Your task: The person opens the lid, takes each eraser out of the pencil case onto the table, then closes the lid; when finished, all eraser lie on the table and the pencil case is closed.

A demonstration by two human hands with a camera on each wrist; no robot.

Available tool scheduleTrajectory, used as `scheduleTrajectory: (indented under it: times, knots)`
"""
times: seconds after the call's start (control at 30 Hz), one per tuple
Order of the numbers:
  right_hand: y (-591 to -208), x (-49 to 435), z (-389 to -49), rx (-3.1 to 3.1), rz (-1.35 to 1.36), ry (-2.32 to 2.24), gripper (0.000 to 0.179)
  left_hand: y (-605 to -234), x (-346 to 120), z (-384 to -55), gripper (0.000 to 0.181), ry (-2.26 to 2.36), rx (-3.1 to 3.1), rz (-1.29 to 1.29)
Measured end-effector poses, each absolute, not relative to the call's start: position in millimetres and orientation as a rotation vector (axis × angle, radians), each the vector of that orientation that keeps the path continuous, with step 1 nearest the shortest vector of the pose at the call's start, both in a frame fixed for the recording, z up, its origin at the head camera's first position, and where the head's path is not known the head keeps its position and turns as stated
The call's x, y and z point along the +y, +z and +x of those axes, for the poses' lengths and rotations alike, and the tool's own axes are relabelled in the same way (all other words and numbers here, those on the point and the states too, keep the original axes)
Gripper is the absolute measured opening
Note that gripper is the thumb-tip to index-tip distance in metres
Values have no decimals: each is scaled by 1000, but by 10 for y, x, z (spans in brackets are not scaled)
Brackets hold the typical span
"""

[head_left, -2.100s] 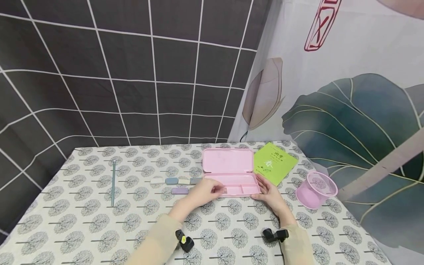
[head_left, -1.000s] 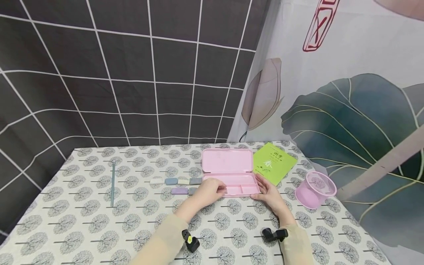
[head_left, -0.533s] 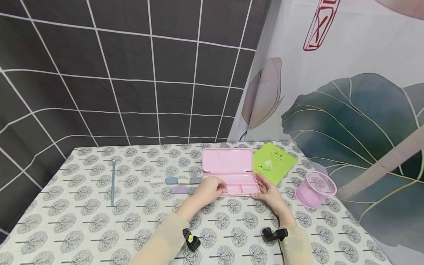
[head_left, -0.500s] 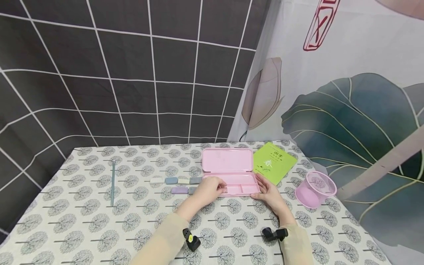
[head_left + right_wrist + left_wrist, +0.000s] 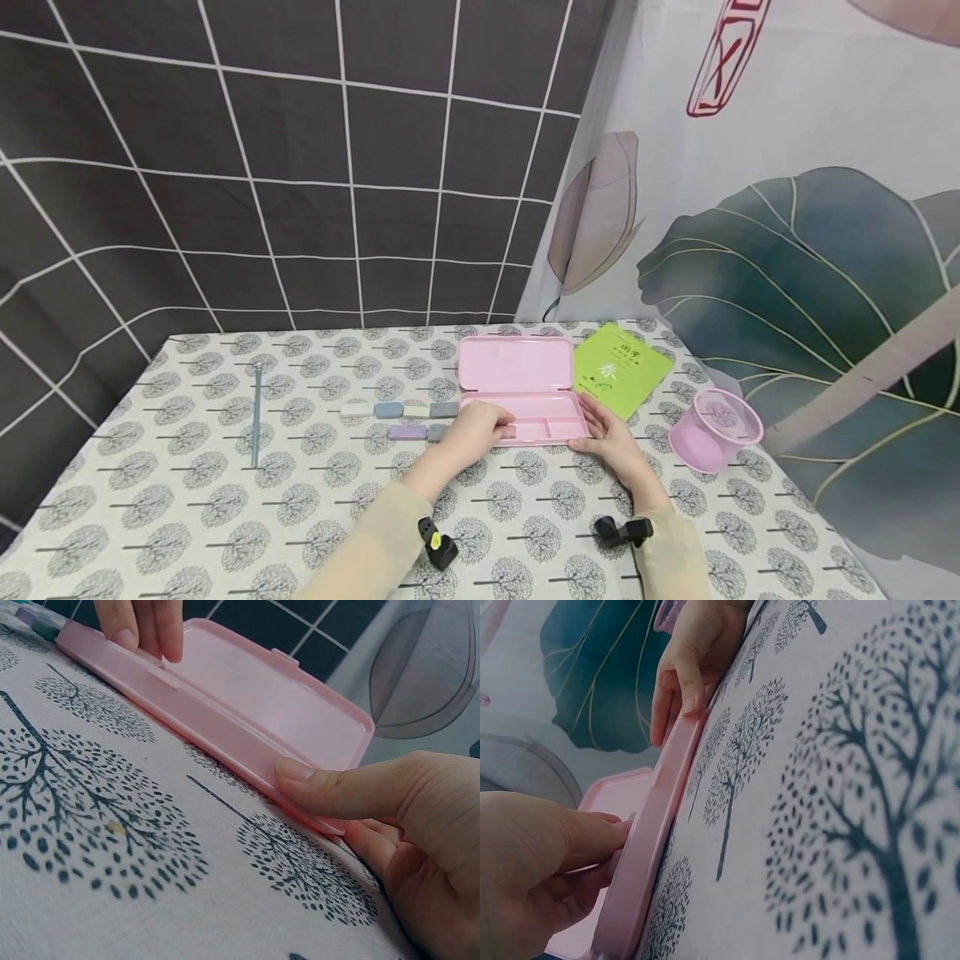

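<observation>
A pink pencil case (image 5: 536,406) lies with its lid raised, its tray split into a long compartment and smaller ones in front. My left hand (image 5: 474,433) reaches over the tray's left end, thumb and fingers pinched together low in a front compartment. At those fingertips shows the end of a small greyish-pink block, apparently an eraser (image 5: 509,432); the rest is hidden by the hand. My right hand (image 5: 427,817) grips the case's right end, thumb on the front wall, other fingers around the corner. Left of the case lie block erasers, including a purple one (image 5: 407,432) and a blue one (image 5: 388,410).
A teal pencil (image 5: 257,417) lies farther left on the tree-print tablecloth (image 5: 315,500). A green booklet (image 5: 622,367) is behind the right hand, close to the case. A pink cup (image 5: 708,437) stands at the right. Cloth-covered walls rise behind the table.
Over about two seconds my left hand and forearm shift slightly right, bringing a grey eraser beside the purple one into view. The right hand and the case stay put.
</observation>
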State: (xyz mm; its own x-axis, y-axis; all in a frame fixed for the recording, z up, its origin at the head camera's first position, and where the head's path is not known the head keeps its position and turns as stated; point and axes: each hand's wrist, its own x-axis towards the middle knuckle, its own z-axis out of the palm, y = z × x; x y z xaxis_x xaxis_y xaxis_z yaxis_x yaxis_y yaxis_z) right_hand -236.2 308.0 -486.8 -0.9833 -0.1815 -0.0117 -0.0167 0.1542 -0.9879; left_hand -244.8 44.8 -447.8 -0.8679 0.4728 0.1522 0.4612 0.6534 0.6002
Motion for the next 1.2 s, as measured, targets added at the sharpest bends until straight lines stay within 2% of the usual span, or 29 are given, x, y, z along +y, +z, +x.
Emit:
scheduleTrajectory:
  times: [0.9, 1.2]
  knots:
    - [-4897, 3086, -2368, 2296, -186, -1943, 94, -4498, 428, -2466, 23, 1047, 2824, 832]
    - [-4950, 3103, -2380, 2315, -308, -1983, 99, -4519, 378, -2456, 22, 1073, 2857, 857]
